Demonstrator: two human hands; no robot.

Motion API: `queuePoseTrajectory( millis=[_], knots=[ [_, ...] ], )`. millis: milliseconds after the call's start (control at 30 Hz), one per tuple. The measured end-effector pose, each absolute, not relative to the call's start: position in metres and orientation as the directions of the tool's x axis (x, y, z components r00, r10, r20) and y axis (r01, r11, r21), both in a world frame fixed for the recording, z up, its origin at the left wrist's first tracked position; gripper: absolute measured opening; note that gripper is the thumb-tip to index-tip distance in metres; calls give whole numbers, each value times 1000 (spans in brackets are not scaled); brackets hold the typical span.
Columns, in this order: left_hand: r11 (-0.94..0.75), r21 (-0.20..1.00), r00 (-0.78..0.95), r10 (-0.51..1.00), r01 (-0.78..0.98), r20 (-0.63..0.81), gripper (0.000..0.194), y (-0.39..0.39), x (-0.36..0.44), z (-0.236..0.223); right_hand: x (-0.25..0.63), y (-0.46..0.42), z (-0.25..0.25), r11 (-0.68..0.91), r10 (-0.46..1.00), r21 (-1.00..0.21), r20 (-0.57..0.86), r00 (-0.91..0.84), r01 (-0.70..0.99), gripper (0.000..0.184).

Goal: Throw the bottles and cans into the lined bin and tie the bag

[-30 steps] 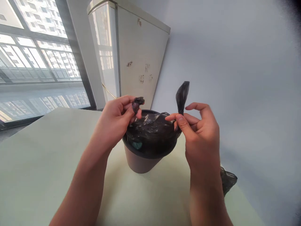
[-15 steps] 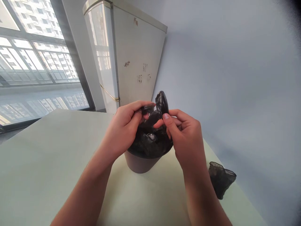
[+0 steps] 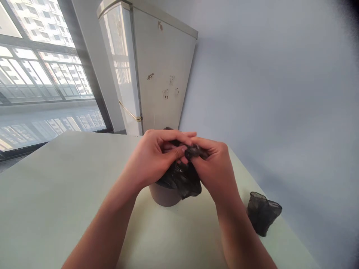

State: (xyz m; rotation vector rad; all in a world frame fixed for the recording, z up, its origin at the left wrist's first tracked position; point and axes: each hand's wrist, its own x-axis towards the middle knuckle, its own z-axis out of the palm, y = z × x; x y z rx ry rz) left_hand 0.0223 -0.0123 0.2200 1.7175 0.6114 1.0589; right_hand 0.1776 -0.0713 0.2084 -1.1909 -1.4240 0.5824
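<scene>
Both hands come together over a dark trash can that stands on the pale table. Gathered between them is the top of a black plastic garbage bag, part of which hangs over the can's near rim. My left hand is closed, its thumb and fingers pinching the bunched plastic. My right hand is closed on the same bunch from the other side. The fingers hide much of the gathered part and the can's far rim.
A second crumpled black plastic bag lies on the table at the right, near the wall. Behind the table stands a white refrigerator with worn marks. A large window fills the left side.
My hands have moved closer together, and the upright loop of plastic is now squeezed into a bunch between them. A flap of the bag now droops over the can's near side.
</scene>
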Motion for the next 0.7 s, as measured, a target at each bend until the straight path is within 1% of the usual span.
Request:
queuePoseTrajectory(
  millis=[33, 100, 133, 200, 233, 333, 433, 533, 600, 667, 700],
  knots=[
    [-386, 920, 472, 800, -69, 371, 11, -13, 23, 220, 177, -72, 209, 376, 885, -865, 441, 146, 333, 18],
    [-400, 915, 402, 832, -44, 383, 14, -15, 23, 221, 175, -73, 210, 388, 881, -874, 445, 162, 293, 9],
    [-413, 911, 368, 844, -20, 391, 16, -16, 23, 222, 175, -73, 211, 393, 882, -880, 443, 163, 265, 12],
    [-436, 899, 319, 857, 31, 405, 17, -18, 23, 223, 175, -73, 212, 404, 885, -883, 443, 142, 239, 26],
    [-443, 895, 310, 859, 51, 408, 18, -19, 23, 223, 176, -72, 212, 408, 885, -878, 448, 130, 250, 27],
    [-452, 888, 324, 854, 80, 406, 18, -22, 22, 225, 179, -70, 212, 406, 868, -855, 471, 159, 322, 16],
    [-479, 872, 343, 840, 103, 421, 17, -26, 22, 227, 182, -69, 211, 370, 854, -866, 459, 244, 335, 23],
    [-555, 819, 342, 804, 141, 486, 17, -28, 22, 227, 184, -69, 211, 326, 870, -895, 410, 274, 304, 28],
    [-617, 764, 348, 769, 188, 536, 14, -28, 22, 226, 185, -70, 212, 304, 883, -908, 382, 271, 290, 26],
    [-670, 696, 360, 736, 259, 574, 13, -26, 22, 223, 185, -71, 213, 305, 885, -908, 382, 266, 287, 28],
    [-689, 661, 368, 721, 296, 587, 15, -25, 22, 222, 185, -72, 215, 319, 878, -901, 398, 267, 295, 33]
  ],
)
